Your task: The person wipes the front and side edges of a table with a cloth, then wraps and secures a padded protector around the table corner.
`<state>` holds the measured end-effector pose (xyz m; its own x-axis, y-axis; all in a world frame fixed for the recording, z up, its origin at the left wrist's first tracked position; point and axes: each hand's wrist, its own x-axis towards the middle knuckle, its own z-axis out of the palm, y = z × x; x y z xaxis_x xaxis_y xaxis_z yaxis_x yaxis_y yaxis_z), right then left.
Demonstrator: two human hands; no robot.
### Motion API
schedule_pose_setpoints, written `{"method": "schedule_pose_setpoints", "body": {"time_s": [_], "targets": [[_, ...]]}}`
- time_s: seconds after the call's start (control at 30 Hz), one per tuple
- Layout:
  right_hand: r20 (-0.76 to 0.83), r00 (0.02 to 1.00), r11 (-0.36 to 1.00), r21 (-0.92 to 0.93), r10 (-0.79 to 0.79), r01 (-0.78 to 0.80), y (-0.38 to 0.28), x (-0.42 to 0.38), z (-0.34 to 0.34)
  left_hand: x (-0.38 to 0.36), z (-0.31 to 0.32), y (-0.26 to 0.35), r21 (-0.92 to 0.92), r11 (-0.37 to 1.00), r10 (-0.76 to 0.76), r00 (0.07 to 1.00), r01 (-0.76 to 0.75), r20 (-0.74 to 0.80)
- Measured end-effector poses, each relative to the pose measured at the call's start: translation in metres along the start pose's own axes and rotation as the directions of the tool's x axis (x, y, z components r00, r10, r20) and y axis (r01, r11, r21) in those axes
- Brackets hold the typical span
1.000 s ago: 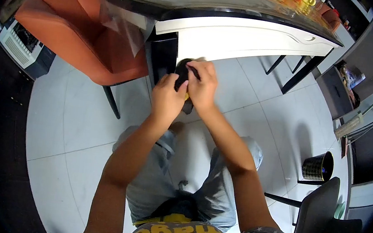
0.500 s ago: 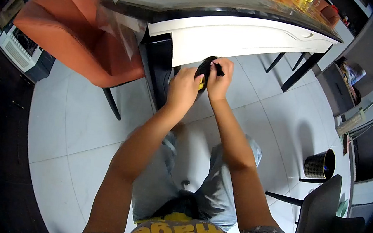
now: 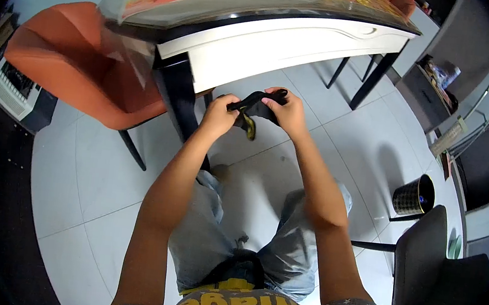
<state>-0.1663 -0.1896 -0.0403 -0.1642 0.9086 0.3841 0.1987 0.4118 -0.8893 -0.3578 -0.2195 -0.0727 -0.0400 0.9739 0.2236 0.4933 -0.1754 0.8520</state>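
Note:
A soft black cloth piece with a yellow part [image 3: 254,102] is stretched between my two hands, in front of the table. My left hand [image 3: 220,116] pinches its left end. The fingers of my right hand [image 3: 290,113] are closed on the other end, the thumb pressing from below. Between them the cloth sags, and a yellow-marked flap hangs down nearer my left hand. What kind of cloth article it is, I cannot make out.
A white table [image 3: 279,46] with black legs and a plastic-covered top stands ahead. An orange chair [image 3: 80,70] is at the left. On the right are a patterned bin [image 3: 409,198] and a dark grey chair [image 3: 420,266]. Pale tiles [image 3: 113,210] cover the floor.
My hands have moved apart, drawing the bunched cloth out sideways, and its yellow-marked flap now hangs down. The view has shifted, so the table and chairs appear further left.

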Motion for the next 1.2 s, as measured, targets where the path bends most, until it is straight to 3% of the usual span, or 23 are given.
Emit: {"method": "schedule_pose_setpoints", "body": {"time_s": [0.07,0.17,0.23,0.33,0.4,0.47,0.5,0.57,0.6,0.67,0.7,0.73,0.8,0.87,0.9,0.93,0.97,1.0,1.07,1.13,1.2], "targets": [[0.064,0.997,0.996,0.077,0.038,-0.043,-0.009,-0.008,-0.018,0.001,0.007,0.008,-0.039,0.999,0.033,0.999,-0.031,0.043],[0.046,0.999,0.998,0.050,0.024,-0.027,-0.013,-0.017,-0.039,0.001,0.022,0.023,-0.088,0.996,0.007,0.981,0.010,0.196],[0.057,0.998,0.999,0.005,0.031,-0.031,-0.023,-0.023,-0.052,0.001,0.035,0.031,-0.238,0.971,0.126,0.920,-0.036,0.372],[0.095,0.995,0.999,-0.008,0.038,-0.038,-0.025,-0.027,-0.069,-0.015,0.048,0.063,-0.336,0.940,0.096,0.909,0.051,0.406],[0.112,0.993,0.999,0.016,0.040,-0.042,-0.026,-0.029,-0.080,-0.018,0.056,0.070,-0.309,0.948,0.070,0.895,0.078,0.440],[0.139,0.989,0.999,-0.009,0.045,-0.044,-0.031,-0.029,-0.089,-0.018,0.064,0.061,-0.123,0.989,0.121,0.910,-0.079,0.397],[0.136,0.989,0.999,-0.009,0.049,-0.048,-0.028,-0.028,-0.095,-0.018,0.062,0.063,-0.122,0.990,0.120,0.908,-0.077,0.401],[0.292,0.950,0.992,-0.086,0.115,-0.094,-0.025,-0.028,-0.107,-0.019,0.056,0.068,-0.070,0.951,0.302,0.846,-0.302,0.439],[0.290,0.950,0.992,-0.085,0.118,-0.098,-0.026,-0.031,-0.109,-0.020,0.055,0.066,-0.071,0.951,0.301,0.845,-0.301,0.442],[0.421,0.890,0.983,-0.023,0.175,-0.182,-0.031,-0.035,-0.107,-0.022,0.052,0.063,0.130,0.856,0.416,0.816,-0.501,0.402],[0.438,0.876,0.974,0.005,0.203,-0.228,-0.028,-0.036,-0.105,-0.023,0.051,0.063,0.132,0.855,0.416,0.815,-0.502,0.404],[0.437,0.877,0.974,0.010,0.198,-0.225,-0.028,-0.037,-0.104,-0.024,0.048,0.063,0.152,0.865,0.381,0.821,-0.479,0.425],[0.497,0.862,0.995,-0.072,0.099,-0.073,-0.030,-0.040,-0.105,-0.026,0.041,0.064,0.176,0.874,0.340,0.828,-0.454,0.445],[0.518,0.840,0.986,-0.114,0.161,-0.119,-0.027,-0.039,-0.105,-0.030,0.033,0.068,0.202,0.926,0.216,0.885,-0.320,0.412],[0.535,0.799,0.954,-0.251,0.276,-0.161,-0.032,-0.038,-0.105,-0.031,0.028,0.074,0.204,0.926,0.215,0.886,-0.319,0.411],[0.534,0.751,0.902,-0.386,0.389,-0.193,-0.034,-0.037,-0.104,-0.031,0.023,0.081,0.279,0.941,0.040,0.882,-0.191,0.469],[0.536,0.750,0.903,-0.385,0.387,-0.191,-0.033,-0.037,-0.102,-0.030,0.020,0.084,0.362,0.930,-0.137,0.850,-0.067,0.508],[0.542,0.725,0.890,-0.396,0.425,-0.225,-0.031,-0.036,-0.098,-0.028,0.021,0.075,0.363,0.929,-0.138,0.851,-0.065,0.506],[0.551,0.697,0.877,-0.407,0.459,-0.256,-0.021,-0.036,-0.090,-0.022,0.023,0.048,0.259,0.833,0.300,0.792,-0.489,0.532],[0.502,0.816,0.956,-0.209,0.287,-0.207,-0.010,-0.040,-0.082,-0.020,0.020,0.051,0.242,0.826,0.355,0.803,-0.510,0.479],[0.420,0.856,0.953,-0.149,0.302,-0.263,-0.006,-0.043,-0.072,-0.022,0.018,0.054,0.228,0.816,0.408,0.809,-0.531,0.423]]}}
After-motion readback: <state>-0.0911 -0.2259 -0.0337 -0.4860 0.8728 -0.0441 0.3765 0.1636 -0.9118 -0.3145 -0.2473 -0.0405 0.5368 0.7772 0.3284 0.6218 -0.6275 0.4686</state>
